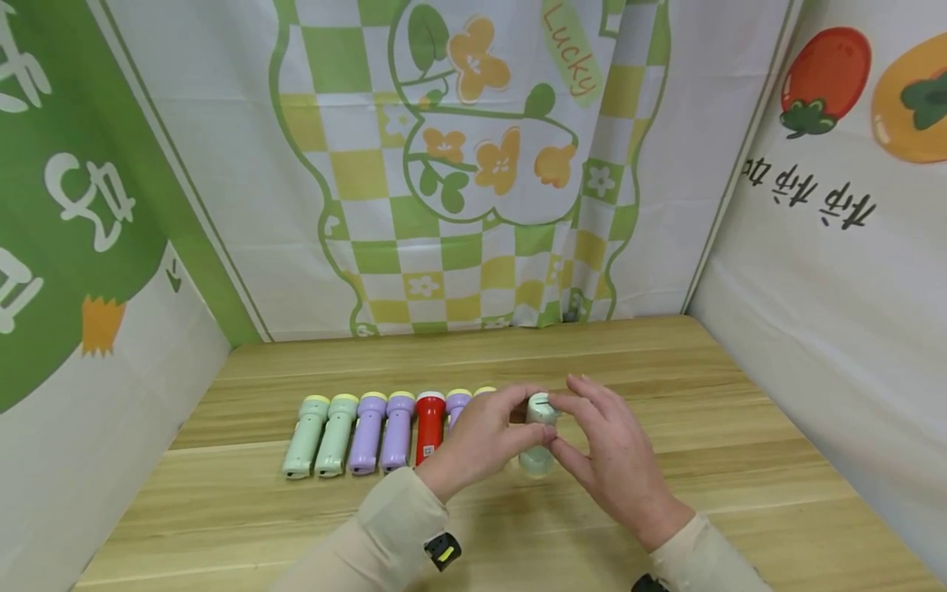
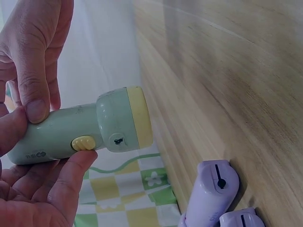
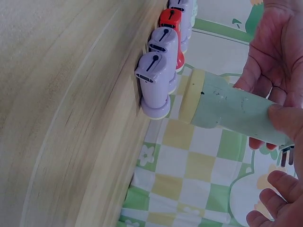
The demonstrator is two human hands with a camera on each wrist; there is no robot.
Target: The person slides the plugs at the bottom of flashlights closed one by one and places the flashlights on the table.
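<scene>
Between both hands, a pale green flashlight (image 1: 536, 462) stands with its yellow-rimmed head down and its tail up. My left hand (image 1: 477, 440) grips its body from the left, with the thumb across the near side. One left fingertip rests beside the ribbed yellow switch (image 2: 83, 143). From the other side my right hand (image 1: 610, 456) pinches the tail end, thumb on the body and index finger at the slotted top. Two metal plug prongs (image 3: 287, 156) stick out at the tail by the right fingers, whose other fingertips are apart from the flashlight.
Left of the hands, a row of flashlights lies on the wooden table (image 1: 222, 526): green ones (image 1: 303, 444), purple ones (image 1: 366, 440) and a red one (image 1: 430, 419). My left hand partly covers the row's right end. Printed curtains (image 1: 473, 279) enclose the table at the back and sides.
</scene>
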